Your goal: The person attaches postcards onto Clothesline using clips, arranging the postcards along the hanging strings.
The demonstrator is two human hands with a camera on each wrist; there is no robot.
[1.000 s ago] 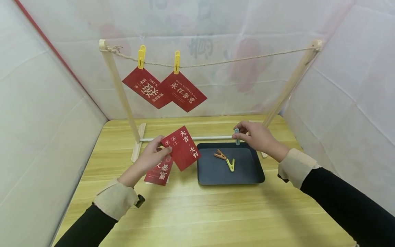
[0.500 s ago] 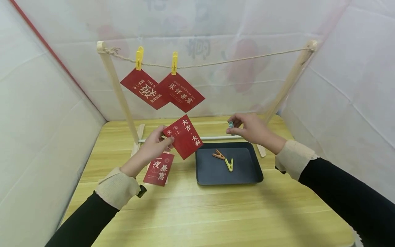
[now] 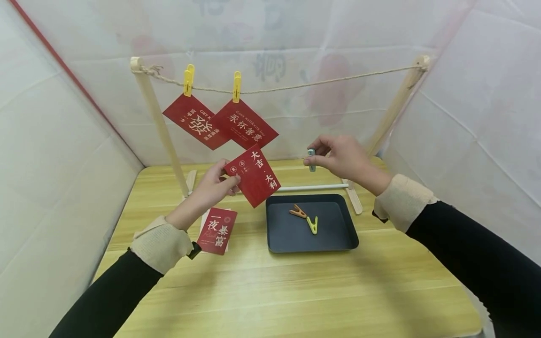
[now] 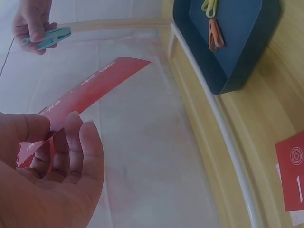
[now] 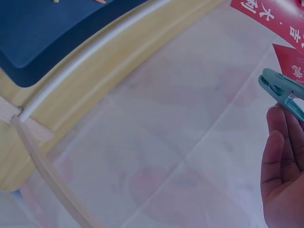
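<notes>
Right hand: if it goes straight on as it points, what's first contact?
Likely the red card in the left hand, met by the teal clip the right hand holds. Depth is unclear; it could instead reach the nearer hanging card.

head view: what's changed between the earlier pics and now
The right hand raised the blue clip higher and a little left. The left hand lifted its card higher, leaving more of the pile in view. Nothing was newly gripped or let go. The hung cards, the tray and its two clips stayed put.
</notes>
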